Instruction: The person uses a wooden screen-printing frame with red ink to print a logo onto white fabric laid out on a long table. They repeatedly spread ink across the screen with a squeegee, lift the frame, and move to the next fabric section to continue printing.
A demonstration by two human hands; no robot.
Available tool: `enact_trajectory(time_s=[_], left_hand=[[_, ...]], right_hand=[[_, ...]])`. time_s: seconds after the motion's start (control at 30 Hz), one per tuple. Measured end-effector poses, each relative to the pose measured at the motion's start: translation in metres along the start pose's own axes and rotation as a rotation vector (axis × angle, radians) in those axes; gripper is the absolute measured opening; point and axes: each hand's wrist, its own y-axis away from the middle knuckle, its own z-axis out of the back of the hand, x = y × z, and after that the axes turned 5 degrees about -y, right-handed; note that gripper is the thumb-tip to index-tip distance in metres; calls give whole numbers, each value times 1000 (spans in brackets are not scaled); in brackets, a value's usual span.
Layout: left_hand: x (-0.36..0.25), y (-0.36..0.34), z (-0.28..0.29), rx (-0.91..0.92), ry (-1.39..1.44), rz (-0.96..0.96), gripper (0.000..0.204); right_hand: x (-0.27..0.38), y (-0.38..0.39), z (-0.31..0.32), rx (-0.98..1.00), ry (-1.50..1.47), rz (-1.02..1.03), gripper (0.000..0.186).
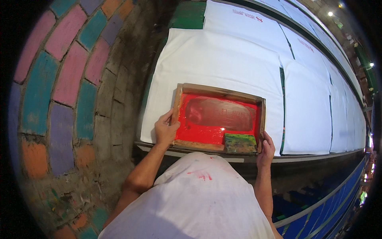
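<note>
A wooden screen-printing frame point(221, 92) lies over a white cloth point(227, 59) at the near edge of a long table. Its mesh is covered with wet red ink point(197, 134), apart from a duller rounded area in the middle with faint lettering. My left hand point(166, 128) grips the frame's left side, fingers wrapped around the wood. At the near right corner, my right hand point(266, 149) is closed on the right side. A paint-stained green block, perhaps a squeegee point(240, 142), rests inside the frame near my right hand.
More white cloths point(306, 107) run along the table to the right, some with small red prints. Green table surface point(187, 16) shows at the far left. A painted brick wall point(59, 79) stands to the left. Metal rails point(314, 211) and blue material lie at lower right.
</note>
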Motion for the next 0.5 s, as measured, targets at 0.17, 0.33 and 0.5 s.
enact_trajectory(time_s=[0.17, 0.33, 0.5], left_hand=[[10, -7, -1, 0, -68, -6, 70], [-8, 0, -2, -6, -96, 24, 71], [-16, -2, -1, 47, -115, 37, 72]], right_hand=[[23, 0, -7, -7, 278, -131, 57], [62, 25, -48, 351, 1198, 455, 56], [87, 26, -68, 686, 1367, 440, 47]])
